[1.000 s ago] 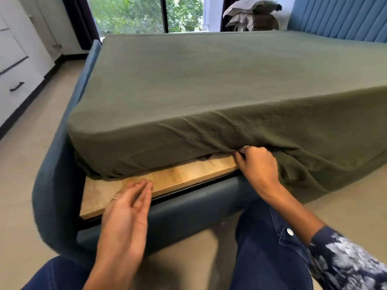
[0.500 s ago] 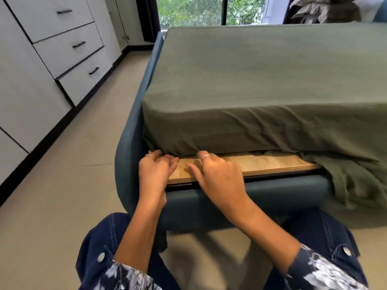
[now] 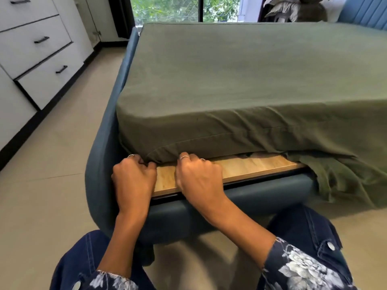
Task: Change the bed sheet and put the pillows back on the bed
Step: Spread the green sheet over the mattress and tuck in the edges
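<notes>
Both hands curl at the near-left corner of the bed. Left hand (image 3: 134, 181) has its fingers bent over the hem of the green bed sheet (image 3: 240, 84), pinching cloth right at the corner where it meets the blue upholstered bed frame (image 3: 98, 168). Right hand (image 3: 199, 181) sits just beside it, knuckles up, fingertips tucked under the sheet's lower edge; how much cloth it has hold of cannot be told, since the fingertips are hidden. Rings show on fingers of both hands. Both wrists lie over the wooden base board (image 3: 251, 166), which is exposed along the near edge between frame and mattress.

Dark denim knees and floral sleeves (image 3: 301, 266) fill the bottom of the view.

Sheet covers the whole mattress top, smooth there, creased on the near side face. Toward the near-right, a loose part of the sheet (image 3: 339, 181) hangs untucked over the frame rail down toward the floor.

Left of the bed: pale tiled floor, then white drawer units (image 3: 37, 49) with black handles. Far end: window with greenery, and a heap of pillows (image 3: 293, 9) off the bed beside the blue padded headboard (image 3: 364, 11).
</notes>
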